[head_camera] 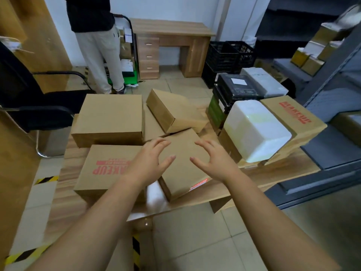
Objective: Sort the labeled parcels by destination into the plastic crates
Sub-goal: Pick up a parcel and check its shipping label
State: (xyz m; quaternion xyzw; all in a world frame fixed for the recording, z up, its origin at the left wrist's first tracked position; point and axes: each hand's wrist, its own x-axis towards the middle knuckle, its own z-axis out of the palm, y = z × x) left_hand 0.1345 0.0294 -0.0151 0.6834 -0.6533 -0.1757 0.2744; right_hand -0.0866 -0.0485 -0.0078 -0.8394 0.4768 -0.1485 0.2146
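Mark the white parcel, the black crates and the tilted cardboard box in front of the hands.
white parcel (256, 130): head view, middle of its top face.
black crates (221, 57): head view, lattice side wall of the left crate.
tilted box (183, 173): head view, bare top face.

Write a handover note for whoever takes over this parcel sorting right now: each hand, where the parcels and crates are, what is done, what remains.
Left hand and right hand: both open, fingers spread, over the tilted centre box, gripping nothing.
Parcels: cardboard boxes piled on the table, a white parcel at the right, a black parcel beyond it.
Crates: black crates on the floor by the desk; contents not visible.
Done: nothing evident.
Left: pick up the centre box, check its destination, sort the pile.
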